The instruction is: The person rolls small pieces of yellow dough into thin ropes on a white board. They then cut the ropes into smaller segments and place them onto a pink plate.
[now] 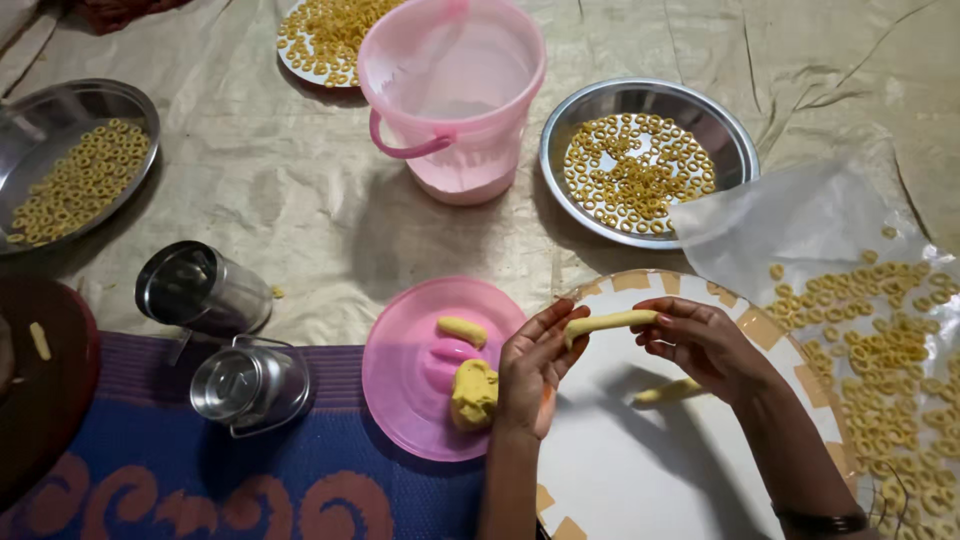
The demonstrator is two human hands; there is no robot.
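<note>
My left hand (530, 365) and my right hand (700, 340) hold a thin yellow dough roll (610, 321) between their fingertips, above a white plate with a tan patterned rim (640, 470). Another short dough roll (668, 392) lies on that plate under my right hand. Just left of my left hand, a pink lid (400, 370) carries a lump of yellow dough (473, 393) and a small dough piece (461, 330).
A pink bucket (455, 95) stands at the top centre. Steel plates of small dough rings sit at right (645, 160) and far left (70, 165); more rings cover a clear plastic sheet (880, 330). Two steel containers (225, 340) lie at left on a blue mat.
</note>
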